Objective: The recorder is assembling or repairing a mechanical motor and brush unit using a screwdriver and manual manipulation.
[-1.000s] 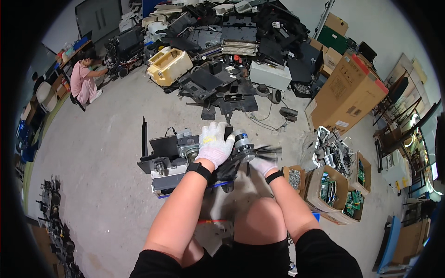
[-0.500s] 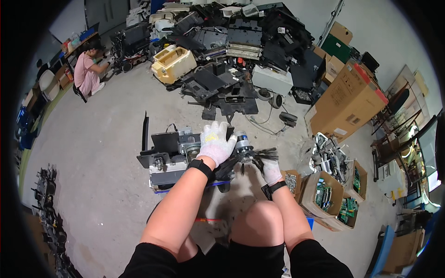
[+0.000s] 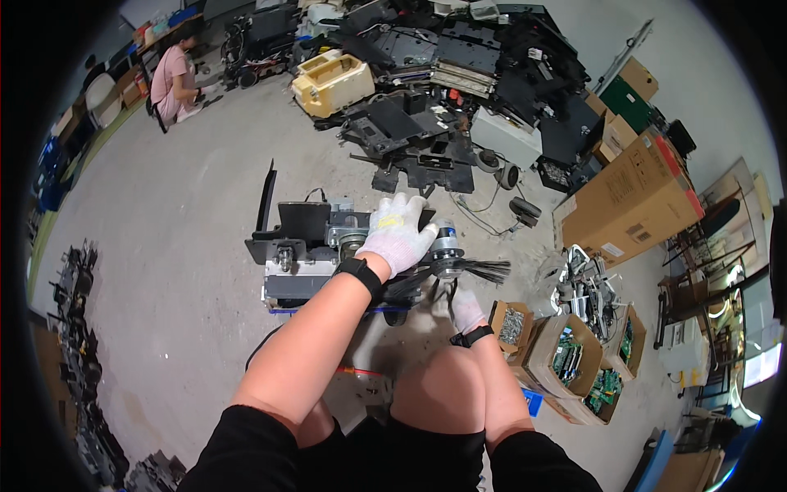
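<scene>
A partly dismantled machine [image 3: 303, 287] with a metal frame, black plates and a blue lower edge stands on the floor before me. My left hand [image 3: 398, 234], in a white glove, lies across its top right part with fingers stretched and thumb apart. Just right of that hand, a silver cylindrical motor [image 3: 445, 239] carries a rotary brush [image 3: 484, 271] with black bristle tufts. Below the brush is my gloved right hand [image 3: 466, 307], its fingers curled by the hub. Bristles and shadow partly hide those fingers; what they grip is unclear.
Cardboard boxes of green circuit boards [image 3: 567, 353] and a small box of screws [image 3: 512, 324] stand at right. A red screwdriver [image 3: 357, 371] lies near my knees. Behind rises a heap of black plastic parts [image 3: 410, 131]. Another person [image 3: 174, 82] crouches at far left.
The view has shifted, so the machine sits slightly higher in it. My right hand has moved from beside the bristles to below the hub. My left hand stays on the machine.
</scene>
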The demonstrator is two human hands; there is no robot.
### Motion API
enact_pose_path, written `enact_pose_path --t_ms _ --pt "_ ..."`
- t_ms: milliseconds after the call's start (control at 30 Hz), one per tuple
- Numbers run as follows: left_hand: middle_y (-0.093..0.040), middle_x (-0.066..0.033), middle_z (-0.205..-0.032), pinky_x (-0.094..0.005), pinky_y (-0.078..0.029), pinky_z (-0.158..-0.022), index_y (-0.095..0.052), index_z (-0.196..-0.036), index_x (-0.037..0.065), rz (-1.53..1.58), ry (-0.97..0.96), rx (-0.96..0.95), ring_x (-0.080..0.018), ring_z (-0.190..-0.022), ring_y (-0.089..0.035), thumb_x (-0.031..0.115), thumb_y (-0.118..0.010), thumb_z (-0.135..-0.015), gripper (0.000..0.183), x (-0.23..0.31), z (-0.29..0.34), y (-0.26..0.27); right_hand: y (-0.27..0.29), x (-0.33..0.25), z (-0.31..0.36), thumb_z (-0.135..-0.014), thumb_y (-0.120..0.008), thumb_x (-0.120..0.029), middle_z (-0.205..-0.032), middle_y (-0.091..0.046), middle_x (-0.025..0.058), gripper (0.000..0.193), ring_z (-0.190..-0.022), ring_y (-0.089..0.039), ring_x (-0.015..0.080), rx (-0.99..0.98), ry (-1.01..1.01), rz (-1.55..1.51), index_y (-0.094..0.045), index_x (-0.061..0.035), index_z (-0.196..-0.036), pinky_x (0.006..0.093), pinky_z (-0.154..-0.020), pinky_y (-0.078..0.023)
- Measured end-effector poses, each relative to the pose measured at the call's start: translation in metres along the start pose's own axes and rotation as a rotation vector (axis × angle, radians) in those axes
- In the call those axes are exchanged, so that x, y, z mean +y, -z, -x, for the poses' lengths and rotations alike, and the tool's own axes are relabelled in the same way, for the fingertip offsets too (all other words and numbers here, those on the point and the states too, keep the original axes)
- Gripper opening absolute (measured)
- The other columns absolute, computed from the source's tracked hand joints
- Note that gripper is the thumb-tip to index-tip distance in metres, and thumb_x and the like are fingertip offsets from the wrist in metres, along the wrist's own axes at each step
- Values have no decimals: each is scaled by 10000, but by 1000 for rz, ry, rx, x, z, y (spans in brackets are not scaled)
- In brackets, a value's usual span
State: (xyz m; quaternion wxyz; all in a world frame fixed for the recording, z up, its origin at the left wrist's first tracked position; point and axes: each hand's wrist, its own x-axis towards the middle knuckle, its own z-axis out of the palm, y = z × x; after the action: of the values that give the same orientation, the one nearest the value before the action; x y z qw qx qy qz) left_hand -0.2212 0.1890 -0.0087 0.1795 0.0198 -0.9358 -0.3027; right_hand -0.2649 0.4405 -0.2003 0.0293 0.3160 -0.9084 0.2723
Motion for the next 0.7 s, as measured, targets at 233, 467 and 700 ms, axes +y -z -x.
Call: enact_pose_path --t_ms 233,467,700 --pt "-556 -229 -1238 -512 -402 -1037 -563 -1264 81 60 114 97 -433 -1167 -500 337 -630 -875 471 -8 -11 11 11 -36 4 -1012 -521 -340 -667 -579 27 392 -609 -562 146 -786 -344 -598 -659 -23 -829 328 -564 -470" --pt "-563 -216 -1181 -511 -431 -987 -571 -1219 83 -2 87 257 -413 -1130 -519 223 -655 -861 394 16 -1 18 20 -41 18 -1016 -509 -323 -720 -651 60 358 -575 -581 147 -554 -295 -813 -673 -8 -968 307 -552 -484" --pt "-616 -230 -1012 -440 -491 -883 -571 -1069 4 450 307 145 -396 -971 -602 184 -578 -916 236 13 40 -21 37 -59 6 -1014 -490 -296 -717 -661 85 363 -609 -629 176 -583 -424 -899 -641 29 -953 314 -575 -511"
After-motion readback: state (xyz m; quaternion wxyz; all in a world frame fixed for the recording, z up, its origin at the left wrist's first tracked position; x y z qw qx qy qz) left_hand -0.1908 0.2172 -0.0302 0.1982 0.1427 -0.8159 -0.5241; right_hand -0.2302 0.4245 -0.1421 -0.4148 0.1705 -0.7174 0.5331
